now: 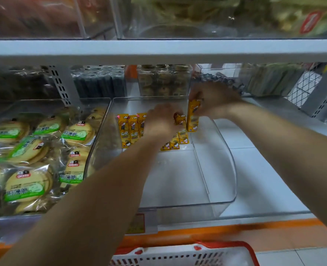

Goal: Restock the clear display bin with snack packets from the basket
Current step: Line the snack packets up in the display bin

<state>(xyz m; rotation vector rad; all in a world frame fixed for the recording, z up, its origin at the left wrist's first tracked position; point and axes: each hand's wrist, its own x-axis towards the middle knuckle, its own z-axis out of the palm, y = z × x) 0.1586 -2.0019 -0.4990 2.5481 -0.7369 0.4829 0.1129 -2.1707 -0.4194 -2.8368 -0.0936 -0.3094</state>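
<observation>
Head view: we're mid-placement. The clear display bin [233, 169] sits on the middle shelf, centre of frame, w/ a row of yellow snack packets [129, 131] standing at its back-left. The front and right of its floor are bare.

The right hand [214, 100] pinches one more yellow packet [193, 118] by its top, upright, lower end just above the bin floor at the right end of the row. The left hand [160, 123] lies over the middle of the row, back of hand toward us. Its fingers are bent down out of sight, so we can't tell if it grips packets or only props them.

Step, as we judge it: adding to the row, approx. a quarter of the bin filled, lots to go. Next move needs the held packet set down tight vs. its neighbour and let go w/o tipping the row, which looks loose and leaning at its right end.

The basket [178, 256] is at the bottom edge, below the shelf. Its contents are not in view.

Around it: a neighbouring bin of round biscuit packs [24, 187] just left, more clear bins behind, a white shelf edge [158, 48] overhead, and a price tag [135, 223] on the shelf front. The low shelf above limits reach from the top. Nothing else blocks the bin.
</observation>
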